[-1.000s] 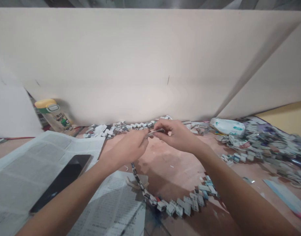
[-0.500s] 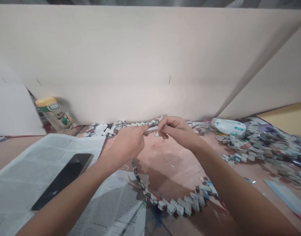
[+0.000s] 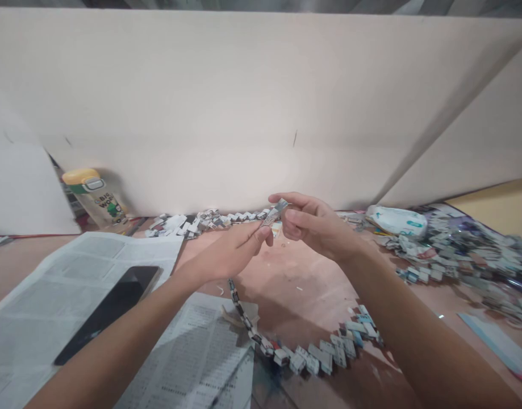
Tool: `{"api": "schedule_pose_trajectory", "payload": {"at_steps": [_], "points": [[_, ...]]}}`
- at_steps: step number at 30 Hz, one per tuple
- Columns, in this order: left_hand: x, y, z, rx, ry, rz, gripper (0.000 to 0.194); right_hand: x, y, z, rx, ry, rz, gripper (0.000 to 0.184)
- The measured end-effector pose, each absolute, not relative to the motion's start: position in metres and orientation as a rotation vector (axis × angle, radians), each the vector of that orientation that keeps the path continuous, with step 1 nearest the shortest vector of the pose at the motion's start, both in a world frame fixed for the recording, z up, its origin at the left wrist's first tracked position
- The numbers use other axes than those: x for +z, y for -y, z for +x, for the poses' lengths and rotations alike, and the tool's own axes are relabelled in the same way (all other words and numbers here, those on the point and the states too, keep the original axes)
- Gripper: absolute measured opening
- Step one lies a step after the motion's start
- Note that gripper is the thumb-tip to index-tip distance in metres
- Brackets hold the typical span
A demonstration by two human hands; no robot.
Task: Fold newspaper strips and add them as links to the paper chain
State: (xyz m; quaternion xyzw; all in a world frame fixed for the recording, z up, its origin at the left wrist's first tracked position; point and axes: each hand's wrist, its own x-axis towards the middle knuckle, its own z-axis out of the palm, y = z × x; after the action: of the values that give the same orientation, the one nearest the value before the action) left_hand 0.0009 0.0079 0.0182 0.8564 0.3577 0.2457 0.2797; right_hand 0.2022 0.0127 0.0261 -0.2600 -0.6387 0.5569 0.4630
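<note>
My left hand (image 3: 237, 247) pinches a narrow folded newspaper strip (image 3: 275, 213) between thumb and fingers, its upper end pointing up and right. Beside that end is my right hand (image 3: 318, 226), its index finger stretched out and its thumb apart; whether a fingertip touches the strip I cannot tell. A small pale paper piece (image 3: 276, 229) shows between the hands, partly hidden by fingers. From below my left hand a zigzag chain of folded paper links (image 3: 301, 359) curves over the table towards my right forearm.
Newspaper sheets (image 3: 158, 248) lie at left under a black phone (image 3: 109, 312). A yellow-lidded bottle (image 3: 96, 196) leans by the white board (image 3: 226, 113). More folded paper chains (image 3: 439, 267) pile up at right near a white packet (image 3: 396, 220). Paper pieces (image 3: 175, 226) line the board's foot.
The strip has swung from nearly level to steeply tilted in my left hand. My right hand's pinch has opened, with its index finger now extended.
</note>
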Motion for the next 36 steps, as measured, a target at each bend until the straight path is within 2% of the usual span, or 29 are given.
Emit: {"api": "schedule_pose_trajectory", "payload": {"at_steps": [4, 9, 22, 31, 36], "points": [[0.016, -0.006, 0.005, 0.644, -0.894, 2.029, 0.043, 0.023, -0.014, 0.199, 1.133, 1.595, -0.739, 0.028], [0.013, -0.007, 0.007, 0.667, -0.921, 2.021, 0.042, 0.025, -0.011, 0.194, 0.963, 1.600, -0.813, 0.028], [0.018, -0.004, 0.010, 0.816, -0.881, 1.993, 0.040, 0.026, -0.007, 0.186, 0.919, 1.652, -0.711, 0.016], [0.030, -0.003, 0.001, 0.797, -1.000, 2.301, 0.034, 0.037, 0.003, 0.200, 0.375, 1.952, -0.784, 0.009], [0.033, 0.000, 0.001, 0.811, -1.056, 2.437, 0.034, 0.037, 0.004, 0.200, 0.252, 1.997, -0.828, 0.008]]}}
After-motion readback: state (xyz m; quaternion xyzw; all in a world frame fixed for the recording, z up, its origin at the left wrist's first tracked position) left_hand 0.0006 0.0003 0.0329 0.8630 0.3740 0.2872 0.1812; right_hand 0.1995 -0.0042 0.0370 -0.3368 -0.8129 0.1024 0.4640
